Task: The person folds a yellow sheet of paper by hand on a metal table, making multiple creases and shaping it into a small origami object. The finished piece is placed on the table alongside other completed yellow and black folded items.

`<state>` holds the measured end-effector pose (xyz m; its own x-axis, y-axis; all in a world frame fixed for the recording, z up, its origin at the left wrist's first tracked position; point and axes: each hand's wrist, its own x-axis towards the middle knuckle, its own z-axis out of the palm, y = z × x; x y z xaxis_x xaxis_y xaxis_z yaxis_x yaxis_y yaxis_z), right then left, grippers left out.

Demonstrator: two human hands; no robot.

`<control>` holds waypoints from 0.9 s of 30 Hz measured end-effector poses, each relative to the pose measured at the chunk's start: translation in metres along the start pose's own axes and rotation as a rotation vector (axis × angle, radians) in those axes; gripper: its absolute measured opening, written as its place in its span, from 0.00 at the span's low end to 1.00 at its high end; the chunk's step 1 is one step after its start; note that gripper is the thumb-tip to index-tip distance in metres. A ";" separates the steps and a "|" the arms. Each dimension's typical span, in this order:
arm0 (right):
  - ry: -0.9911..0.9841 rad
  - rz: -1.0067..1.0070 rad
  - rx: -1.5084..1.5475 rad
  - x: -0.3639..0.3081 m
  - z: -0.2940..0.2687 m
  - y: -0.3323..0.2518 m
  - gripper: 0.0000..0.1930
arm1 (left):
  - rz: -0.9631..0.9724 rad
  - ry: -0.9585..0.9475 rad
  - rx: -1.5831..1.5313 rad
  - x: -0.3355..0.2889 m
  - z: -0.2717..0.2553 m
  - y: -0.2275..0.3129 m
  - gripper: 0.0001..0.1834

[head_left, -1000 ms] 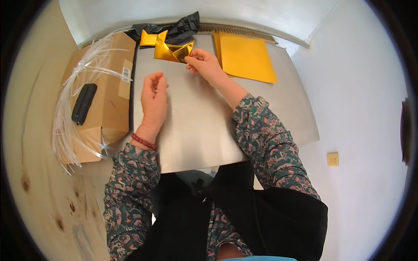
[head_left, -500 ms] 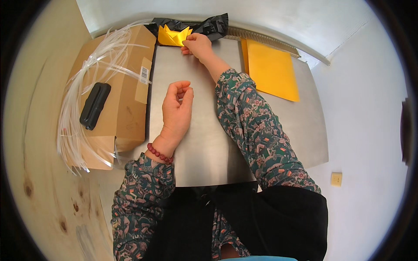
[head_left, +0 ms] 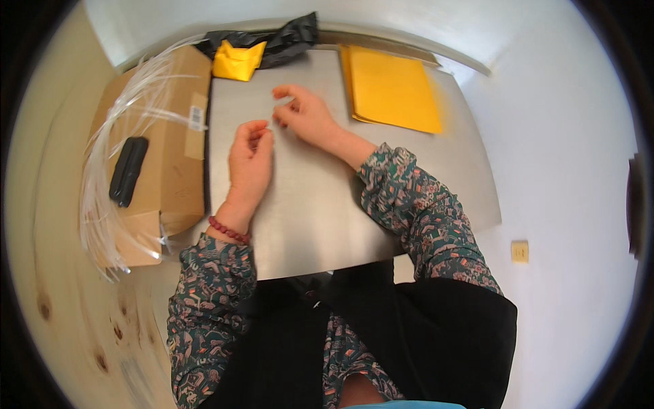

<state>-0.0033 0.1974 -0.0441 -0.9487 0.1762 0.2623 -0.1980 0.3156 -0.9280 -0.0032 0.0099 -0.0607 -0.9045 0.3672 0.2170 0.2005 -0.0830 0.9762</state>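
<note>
At the far left of the metal tabletop (head_left: 300,218) stands a folded yellow paper piece (head_left: 237,63), close to a crumpled black plastic bag (head_left: 291,44). My right hand (head_left: 304,117) hovers over the middle of the table with thumb and fingers apart, nothing between them. Just left of it is my left hand (head_left: 250,160), its fingers loosely bent and no object visible in them. The two hands' fingertips are close together. A stack of yellow paper sheets (head_left: 395,88) lies at the back right, beyond my right hand.
A cardboard box (head_left: 178,146) stands along the left side, with clear plastic strips (head_left: 102,177) draped over it and a long black object (head_left: 128,170) on top. A metal rail runs behind the table. A socket (head_left: 520,251) sits on the white wall at right.
My right hand has let go of the folded yellow paper and drawn back toward my left hand. The paper piece stays at the back. The whole view has shifted a little.
</note>
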 end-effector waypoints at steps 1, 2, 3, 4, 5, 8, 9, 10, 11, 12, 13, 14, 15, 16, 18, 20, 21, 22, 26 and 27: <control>-0.016 -0.122 -0.053 -0.023 -0.008 -0.004 0.20 | 0.011 0.011 -0.033 0.001 0.000 0.000 0.13; -0.031 -0.225 -0.129 -0.045 -0.016 -0.009 0.19 | 0.020 0.023 0.032 0.001 -0.001 0.000 0.14; -0.051 -0.359 -0.190 -0.064 -0.026 -0.013 0.19 | 0.024 0.004 0.028 0.001 -0.001 0.002 0.14; -0.043 -0.346 -0.247 -0.079 -0.037 -0.016 0.18 | 0.002 -0.002 0.001 0.001 -0.001 0.003 0.14; -0.037 -0.371 -0.288 -0.093 -0.048 -0.018 0.18 | 0.011 -0.017 0.040 0.000 -0.001 0.005 0.15; 0.036 -0.459 -0.482 -0.114 -0.090 -0.017 0.19 | -0.014 -0.033 0.081 -0.001 -0.003 0.010 0.15; 0.094 -0.501 -0.576 -0.116 -0.102 -0.015 0.19 | -0.015 -0.048 0.089 -0.002 -0.006 0.012 0.16; 0.140 -0.542 -0.672 -0.115 -0.117 -0.010 0.20 | -0.039 -0.044 0.083 -0.001 -0.007 0.013 0.16; 0.202 -0.518 -0.721 -0.114 -0.131 -0.004 0.21 | -0.030 -0.064 0.082 -0.001 -0.009 0.013 0.16; 0.257 -0.493 -0.773 -0.112 -0.145 0.003 0.22 | -0.022 -0.071 0.085 0.001 -0.009 0.013 0.16; 0.317 -0.459 -0.816 -0.109 -0.155 0.009 0.24 | -0.018 -0.079 0.091 0.001 -0.011 0.013 0.16; 0.317 -0.445 -0.854 -0.107 -0.163 0.016 0.25 | -0.029 -0.081 0.091 0.002 -0.012 0.013 0.16; 0.322 -0.424 -0.886 -0.104 -0.169 0.022 0.27 | -0.029 -0.083 0.115 0.001 -0.013 0.013 0.16; 0.317 -0.346 -0.923 -0.104 -0.173 0.027 0.29 | -0.033 -0.086 0.122 0.000 -0.014 0.013 0.16; 0.300 -0.347 -0.940 -0.103 -0.178 0.033 0.27 | -0.045 -0.086 0.131 0.000 -0.016 0.013 0.16; 0.215 -0.283 -0.953 -0.102 -0.181 0.034 0.27 | -0.035 -0.087 0.133 0.000 -0.016 0.013 0.16; 0.191 -0.241 -0.963 -0.102 -0.182 0.034 0.25 | -0.031 -0.090 0.134 0.001 -0.017 0.013 0.16; 0.179 -0.229 -0.969 -0.101 -0.183 0.034 0.23 | -0.016 -0.089 0.128 0.002 -0.017 0.013 0.16; 0.261 -0.374 -0.966 -0.094 -0.183 0.037 0.14 | -0.023 -0.089 0.123 0.002 -0.018 0.013 0.15; 0.261 -0.384 -0.948 -0.092 -0.183 0.039 0.13 | -0.023 -0.086 0.119 0.002 -0.018 0.013 0.15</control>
<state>0.1210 0.3646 -0.0560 -0.7586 0.0692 0.6479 -0.0936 0.9724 -0.2135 -0.0090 -0.0069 -0.0480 -0.8747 0.4465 0.1885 0.2278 0.0355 0.9731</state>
